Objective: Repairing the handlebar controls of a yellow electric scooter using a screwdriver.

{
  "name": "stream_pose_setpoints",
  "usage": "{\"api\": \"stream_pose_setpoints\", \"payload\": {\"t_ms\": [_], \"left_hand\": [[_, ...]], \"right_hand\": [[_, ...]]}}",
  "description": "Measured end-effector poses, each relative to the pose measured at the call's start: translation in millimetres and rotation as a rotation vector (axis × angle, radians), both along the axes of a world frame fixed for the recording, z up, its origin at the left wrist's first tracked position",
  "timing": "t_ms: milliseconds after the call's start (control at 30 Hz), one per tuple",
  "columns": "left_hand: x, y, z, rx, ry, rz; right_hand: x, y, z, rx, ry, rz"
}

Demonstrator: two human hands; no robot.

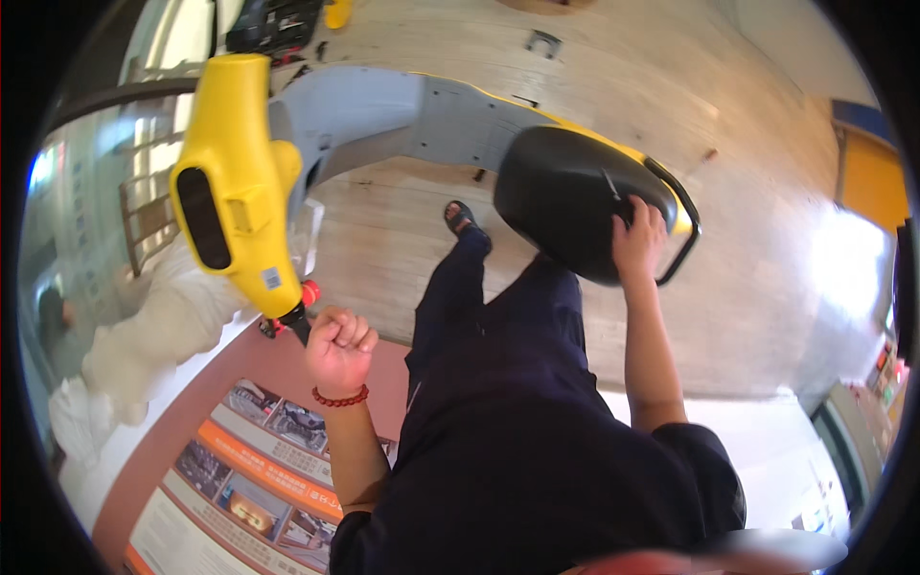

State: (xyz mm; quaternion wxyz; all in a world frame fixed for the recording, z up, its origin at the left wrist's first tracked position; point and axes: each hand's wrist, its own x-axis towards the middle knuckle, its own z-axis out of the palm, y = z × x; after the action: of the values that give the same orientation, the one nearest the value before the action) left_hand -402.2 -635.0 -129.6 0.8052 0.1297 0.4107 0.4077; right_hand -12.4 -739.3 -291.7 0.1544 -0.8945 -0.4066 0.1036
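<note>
A yellow and grey scooter body (374, 101) stretches across in front of me, with its yellow front cover (230, 182) at the left and a black seat (551, 187) at the right. My left hand (342, 353), wearing a red bead bracelet, is curled closed at the black handlebar grip (299, 324), which runs into its fingers. On the seat rests my right hand (639, 240), its fingers bent around a slim rod-like tool (610, 182). The tool's shaft points away from me; its handle is mostly hidden, so its exact kind cannot be told.
A black rail (688, 225) curves around the seat's right end. Below on the left lies a printed board (278, 460) with pictures. White cloth (158, 335) hangs beside the front cover. Small dark parts (543, 43) lie on the floor (747, 192), and a black case (273, 27) stands far left.
</note>
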Motion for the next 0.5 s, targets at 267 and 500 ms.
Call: {"api": "stream_pose_setpoints", "payload": {"t_ms": [267,500], "left_hand": [[-16.5,52.6,51.2,0.450,1.217,-0.157],[-29.0,164.9,78.0,0.812,1.980,-0.204]], "right_hand": [[-44.0,88.2,15.3,0.387,0.875,-0.065],[-177.8,301.4,70.3,0.558,1.745,0.264]]}}
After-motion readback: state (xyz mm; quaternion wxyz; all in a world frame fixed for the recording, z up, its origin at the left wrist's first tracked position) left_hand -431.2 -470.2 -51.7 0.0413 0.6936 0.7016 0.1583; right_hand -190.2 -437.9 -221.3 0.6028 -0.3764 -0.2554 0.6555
